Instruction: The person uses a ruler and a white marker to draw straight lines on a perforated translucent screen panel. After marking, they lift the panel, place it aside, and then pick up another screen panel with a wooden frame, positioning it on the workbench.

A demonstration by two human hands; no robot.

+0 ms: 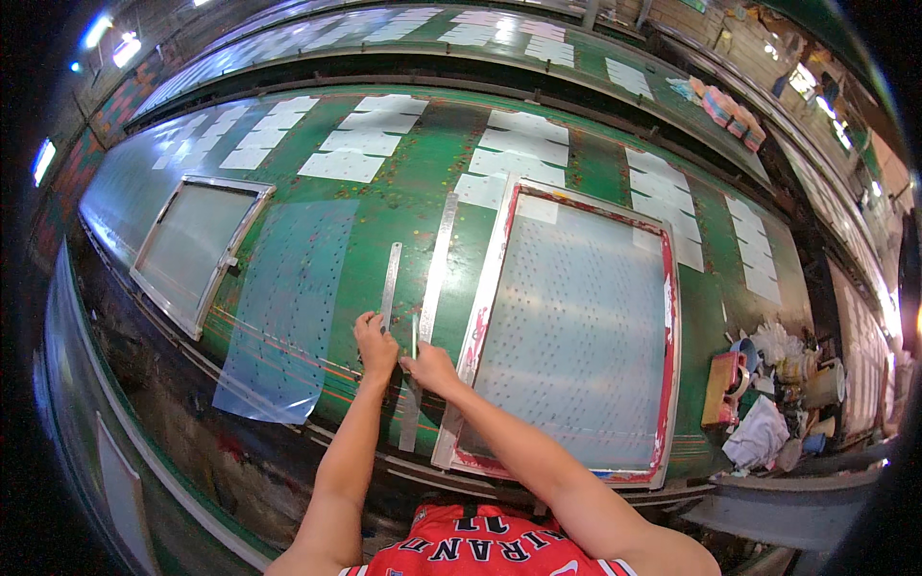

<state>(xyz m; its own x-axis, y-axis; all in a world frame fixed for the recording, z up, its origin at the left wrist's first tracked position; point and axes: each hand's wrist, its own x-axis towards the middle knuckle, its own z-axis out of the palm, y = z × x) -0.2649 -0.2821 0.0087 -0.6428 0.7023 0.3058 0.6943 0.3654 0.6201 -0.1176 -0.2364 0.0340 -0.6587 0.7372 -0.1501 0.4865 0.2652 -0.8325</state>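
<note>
My left hand [376,341] grips the lower end of a short metal ruler [392,274], its fingers bent around it, over a green table. Close beside it, my right hand [432,368] is closed on a slim, pale, pen-like stick [415,338] that points up and away from me. A longer metal straightedge [439,264] lies to the right of the short ruler and passes by my right hand toward the table's near edge. Left of my hands lies a clear film sheet [288,307] with small dark marks. A large framed screen [576,326] rests on the right.
A smaller framed screen [195,240] lies at the left. Rows of white sheets [355,139] cover the far part of the green table [451,192]. Tubs, a red tray [723,389] and a white cloth [759,434] crowd the right end. Another long table [317,38] stands behind.
</note>
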